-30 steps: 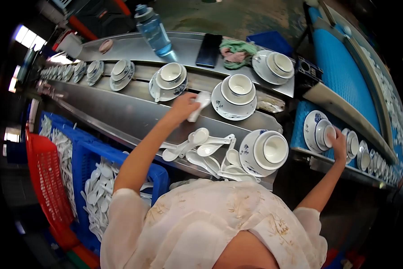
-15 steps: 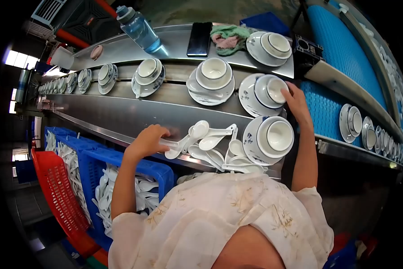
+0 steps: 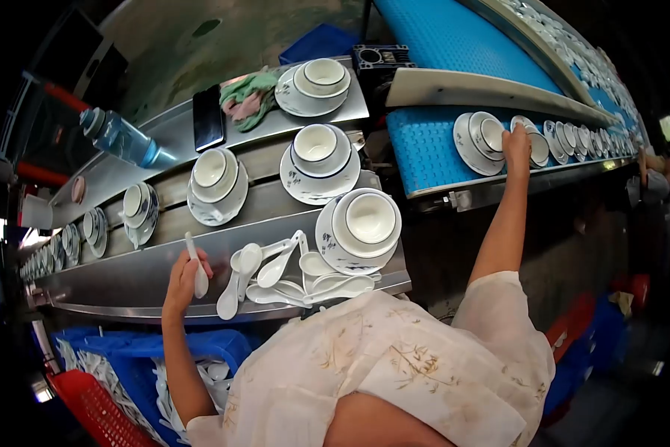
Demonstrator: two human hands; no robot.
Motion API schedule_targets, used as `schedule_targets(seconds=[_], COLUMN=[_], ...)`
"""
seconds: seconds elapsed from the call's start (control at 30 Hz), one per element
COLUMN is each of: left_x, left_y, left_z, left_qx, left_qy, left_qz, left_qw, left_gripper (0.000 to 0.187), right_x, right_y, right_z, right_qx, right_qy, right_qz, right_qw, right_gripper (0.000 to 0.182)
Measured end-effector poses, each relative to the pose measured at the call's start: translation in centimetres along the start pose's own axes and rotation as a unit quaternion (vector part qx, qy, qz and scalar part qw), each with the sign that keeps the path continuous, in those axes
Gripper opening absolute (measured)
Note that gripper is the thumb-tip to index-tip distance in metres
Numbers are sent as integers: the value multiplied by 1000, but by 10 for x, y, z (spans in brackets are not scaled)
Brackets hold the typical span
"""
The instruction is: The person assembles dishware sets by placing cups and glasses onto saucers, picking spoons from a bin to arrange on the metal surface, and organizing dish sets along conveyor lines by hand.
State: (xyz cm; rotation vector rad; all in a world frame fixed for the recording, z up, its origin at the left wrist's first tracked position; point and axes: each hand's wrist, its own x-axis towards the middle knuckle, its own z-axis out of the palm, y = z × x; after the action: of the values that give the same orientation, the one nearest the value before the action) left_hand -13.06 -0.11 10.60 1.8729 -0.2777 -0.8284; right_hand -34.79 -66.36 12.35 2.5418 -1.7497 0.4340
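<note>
My left hand point(image 3: 183, 281) is closed around a white spoon point(image 3: 198, 270), held upright over the steel table's front edge. Just right of it lies a loose pile of white spoons point(image 3: 275, 279). My right hand point(image 3: 517, 145) reaches over the blue belt, fingers curled together between a stacked dish set point(image 3: 470, 153) and the set behind it point(image 3: 539, 150). Whatever those fingers pinch is hidden. Beside the spoon pile stands a plate with nested bowls point(image 3: 370, 220). More sets, including a nearby one point(image 3: 320, 175), line the steel track.
A water bottle point(image 3: 126, 138), a phone point(image 3: 208, 119), a cloth point(image 3: 249, 100) and another dish set point(image 3: 316, 88) sit on the back ledge. Blue crates point(image 3: 223, 344) of spoons and a red basket point(image 3: 89, 406) are at lower left. A pale guard board point(image 3: 484, 93) crosses the blue belt point(image 3: 424, 149).
My view has turned right. My right hand has left a cup on the steel track and reached the sets on the blue belt. My left hand has lifted a spoon from the pile.
</note>
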Motion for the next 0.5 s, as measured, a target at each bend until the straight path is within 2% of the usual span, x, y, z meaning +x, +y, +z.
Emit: schedule_targets(seconds=[0.07,0.1,0.13,0.17,0.2,0.23,0.33,0.37,0.5], left_x=[14,16,17,16,19,22,20,20,17], left_y=[11,28,55,73,59,43,53,49,43], left_z=[10,21,33,40,44,47,58,59,49], left_qx=[-54,12,146,279,332,381,389,372,274], left_qy=[-5,7,-13,-32,-6,19,-34,-31,-33], left_qz=[-41,-63,-31,-1,101,200,82,82,35], left_qw=[998,998,989,960,938,903,917,924,960], left_gripper=[18,22,30,39,44,49,46,39,40], right_x=[22,19,19,36,19,9,-1,-1,-22], right_y=[29,26,21,43,16,3,-10,-7,-11], right_z=[23,22,24,61,30,14,3,9,15], right_qx=[64,96,128,130,130,130,166,177,336], right_qy=[-90,-146,-203,-146,-195,-195,-237,-217,-258], right_qz=[-37,-51,-67,-125,-112,-121,-135,-166,-143], right_qw=[993,983,968,973,966,965,948,945,895], right_gripper=[44,46,49,56,56,53,53,49,43])
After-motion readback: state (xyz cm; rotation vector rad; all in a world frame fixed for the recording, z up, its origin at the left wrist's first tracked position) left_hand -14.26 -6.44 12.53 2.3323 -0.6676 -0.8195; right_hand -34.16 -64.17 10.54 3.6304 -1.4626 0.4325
